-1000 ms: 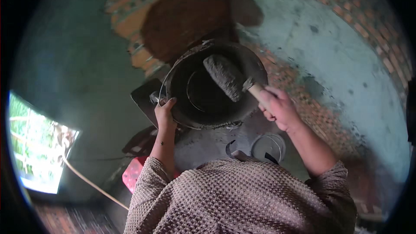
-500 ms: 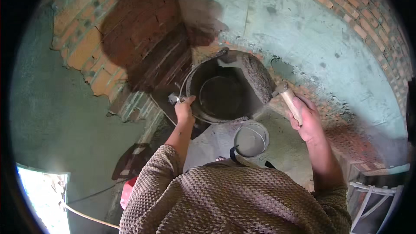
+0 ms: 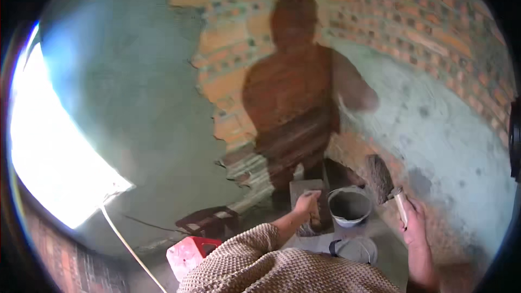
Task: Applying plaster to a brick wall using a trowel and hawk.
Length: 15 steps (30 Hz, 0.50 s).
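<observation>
My right hand (image 3: 415, 225) is closed round the wooden handle of a trowel (image 3: 400, 205). Grey wet mortar (image 3: 379, 178) covers its blade, which is held up just right of a dark bucket (image 3: 348, 222). To the left of that bucket, my left hand (image 3: 308, 202) grips a rectangular plastering float (image 3: 298, 187) by its handle; part of the handle is hidden under the fingers. A second, lighter bucket (image 3: 353, 250) stands close to my body, with a wire bail over it.
Ahead is a corner of bare brick wall (image 3: 233, 65), grey-green plaster (image 3: 135, 103) to its left and paler plaster (image 3: 434, 114) to its right. My shadow falls across the corner. A red plastic container (image 3: 187, 258), a pale cable (image 3: 130, 244) and a bright opening (image 3: 59, 146) lie at left.
My view has tilted up and turned left, toward the wall. My left hand has gone from the bucket's left rim to the float. The loaded trowel stays in my right hand, beside the bucket.
</observation>
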### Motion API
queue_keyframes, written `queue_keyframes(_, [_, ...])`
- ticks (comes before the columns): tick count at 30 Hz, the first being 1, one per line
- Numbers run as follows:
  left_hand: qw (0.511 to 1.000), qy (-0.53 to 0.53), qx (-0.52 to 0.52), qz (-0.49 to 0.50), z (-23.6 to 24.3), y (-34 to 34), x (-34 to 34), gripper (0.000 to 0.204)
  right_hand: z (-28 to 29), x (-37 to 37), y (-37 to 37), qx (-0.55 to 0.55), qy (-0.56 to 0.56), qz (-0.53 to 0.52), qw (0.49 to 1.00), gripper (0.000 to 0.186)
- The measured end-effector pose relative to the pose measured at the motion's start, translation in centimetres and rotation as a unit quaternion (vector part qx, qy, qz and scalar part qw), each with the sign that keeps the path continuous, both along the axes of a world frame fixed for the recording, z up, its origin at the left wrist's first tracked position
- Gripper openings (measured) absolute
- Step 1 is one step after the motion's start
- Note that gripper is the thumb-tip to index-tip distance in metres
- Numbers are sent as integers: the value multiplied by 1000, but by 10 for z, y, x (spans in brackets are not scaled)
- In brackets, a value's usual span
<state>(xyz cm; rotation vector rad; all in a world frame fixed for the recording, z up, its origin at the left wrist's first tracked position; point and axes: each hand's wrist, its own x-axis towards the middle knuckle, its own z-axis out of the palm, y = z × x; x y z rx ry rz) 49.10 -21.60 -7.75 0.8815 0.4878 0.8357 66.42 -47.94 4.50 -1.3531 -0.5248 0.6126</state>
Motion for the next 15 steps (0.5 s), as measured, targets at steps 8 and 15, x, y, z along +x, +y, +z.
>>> queue_keyframes(8, [987, -78, -45, -135, -26, 7, -52, 26, 5, -34, 90, -18, -4, 173, 985, 25])
queue_keyframes(15, [987, -144, -71, 28, 21, -28, -77, 37, 20, -115, 177, -19, -46, 295, 954, 21])
